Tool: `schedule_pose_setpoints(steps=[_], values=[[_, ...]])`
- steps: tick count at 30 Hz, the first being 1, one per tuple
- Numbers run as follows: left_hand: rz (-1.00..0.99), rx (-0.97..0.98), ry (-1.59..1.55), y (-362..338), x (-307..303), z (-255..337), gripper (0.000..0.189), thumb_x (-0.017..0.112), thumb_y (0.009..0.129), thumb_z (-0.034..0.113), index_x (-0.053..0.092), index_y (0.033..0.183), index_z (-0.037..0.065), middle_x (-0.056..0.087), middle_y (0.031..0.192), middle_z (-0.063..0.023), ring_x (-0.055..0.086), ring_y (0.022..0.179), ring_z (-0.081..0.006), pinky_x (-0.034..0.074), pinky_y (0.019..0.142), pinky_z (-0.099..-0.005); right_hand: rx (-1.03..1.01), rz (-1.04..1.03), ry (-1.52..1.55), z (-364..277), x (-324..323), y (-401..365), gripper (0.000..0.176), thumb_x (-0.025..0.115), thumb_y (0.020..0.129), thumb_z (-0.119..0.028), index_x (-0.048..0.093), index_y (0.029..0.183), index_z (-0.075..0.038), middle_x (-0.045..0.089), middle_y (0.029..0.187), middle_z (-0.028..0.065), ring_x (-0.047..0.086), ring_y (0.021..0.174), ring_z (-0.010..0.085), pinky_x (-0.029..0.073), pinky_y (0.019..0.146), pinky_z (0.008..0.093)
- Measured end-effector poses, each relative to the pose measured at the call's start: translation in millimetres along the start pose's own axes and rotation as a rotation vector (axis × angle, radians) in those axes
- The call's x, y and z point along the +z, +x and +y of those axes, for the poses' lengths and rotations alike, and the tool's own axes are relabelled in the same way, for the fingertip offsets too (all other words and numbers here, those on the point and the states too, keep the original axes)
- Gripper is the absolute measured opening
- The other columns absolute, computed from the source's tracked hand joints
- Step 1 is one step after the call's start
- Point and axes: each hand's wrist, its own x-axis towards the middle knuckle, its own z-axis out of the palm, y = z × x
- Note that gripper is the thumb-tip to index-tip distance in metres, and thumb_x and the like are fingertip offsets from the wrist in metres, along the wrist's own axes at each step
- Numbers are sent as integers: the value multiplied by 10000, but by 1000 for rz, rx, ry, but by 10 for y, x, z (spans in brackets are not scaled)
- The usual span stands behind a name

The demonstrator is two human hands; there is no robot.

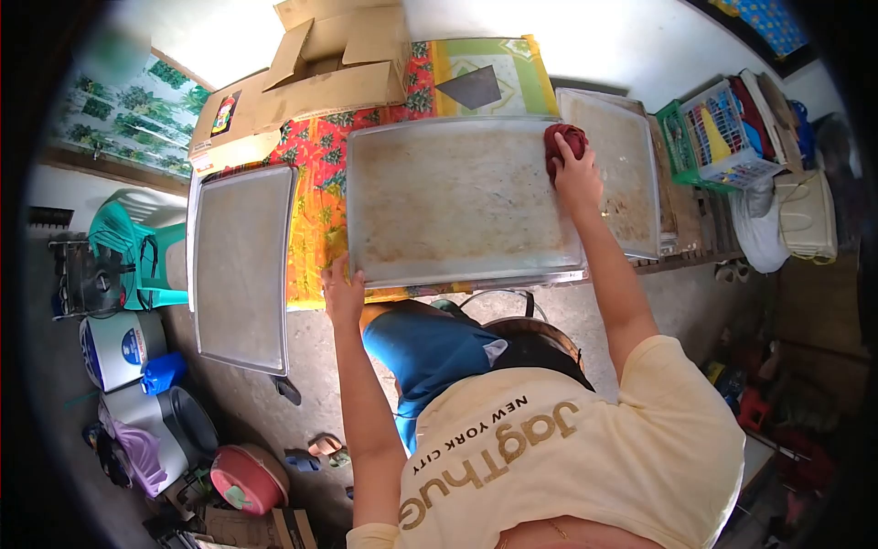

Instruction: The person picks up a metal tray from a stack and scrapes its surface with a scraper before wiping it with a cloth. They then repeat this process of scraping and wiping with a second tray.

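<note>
A large metal tray (457, 201) with brownish stains lies on the table in front of me. My right hand (576, 178) is closed on a dark red cloth (565, 145) at the tray's upper right corner. At the lower left corner, my left hand (343, 288) grips the tray's edge, its fingers partly over the rim. A second tray (242, 265) rests to the left, and a third stained tray (617, 174) lies to the right, partly behind the middle one.
An open cardboard box (338, 82) stands at the back left of the table on a patterned tablecloth (315, 146). Baskets (722, 137) with items are at the right. A teal chair (128, 242) and a pink basin (247, 478) are on the left.
</note>
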Motion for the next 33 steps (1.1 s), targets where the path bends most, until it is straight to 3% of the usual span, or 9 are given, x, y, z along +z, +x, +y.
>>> schedule_pose_setpoints(steps=[3,8,12,18,24,27,30,33], values=[[-14,36,-79,-4,-17,3,533,738,817,185,578,1326,186,535,1229,-182,562,1148,-365,469,977,-471,-3,-34,-166,-131,68,185,535,572,954,-423,391,1454,-481,464,1394,158,596,1081,419,560,806,506],[43,76,-127,-22,51,-110,516,761,786,172,621,1282,161,542,1226,-179,561,1149,-363,465,990,-460,-112,-17,-19,-733,134,176,495,605,919,-431,499,1403,-416,509,1258,188,599,1050,434,551,810,523],[51,68,-113,-47,28,-81,505,755,793,162,631,1282,163,550,1213,-176,563,1151,-357,461,1004,-444,-227,-131,89,-1534,248,128,479,630,901,-399,537,1368,-351,494,1306,214,600,1068,439,555,808,503],[16,33,-110,-36,54,-153,393,707,854,179,669,1234,273,549,1242,-106,560,1169,-341,482,981,-465,-448,-280,103,-2620,384,6,503,664,879,-358,519,1357,-303,492,1302,178,590,1090,424,553,823,504],[13,-58,53,-153,14,77,321,593,928,201,689,1197,346,512,1254,-55,548,1160,-326,494,958,-498,-710,-292,194,-2986,449,-515,478,662,883,-368,535,1342,-320,490,1304,154,550,1115,405,544,816,509],[61,-17,15,-135,78,0,326,642,899,194,709,1197,310,566,1168,-132,561,1105,-362,477,967,-475,-723,-276,244,-2910,352,-951,461,654,889,-355,543,1336,-326,500,1273,139,539,1096,387,539,774,514],[101,57,-24,-159,139,-9,311,649,897,213,684,1204,177,558,1157,-170,558,1097,-354,470,967,-457,-668,-264,255,-2895,322,-1065,461,620,915,-361,517,1364,-357,497,1272,138,528,1113,381,537,780,519],[56,2,-331,-351,298,129,331,643,905,231,618,1173,38,551,1151,-219,538,1127,-343,447,988,-429,-624,-263,245,-2937,315,-1058,473,609,925,-370,497,1384,-373,492,1282,135,521,1127,374,535,795,522]])
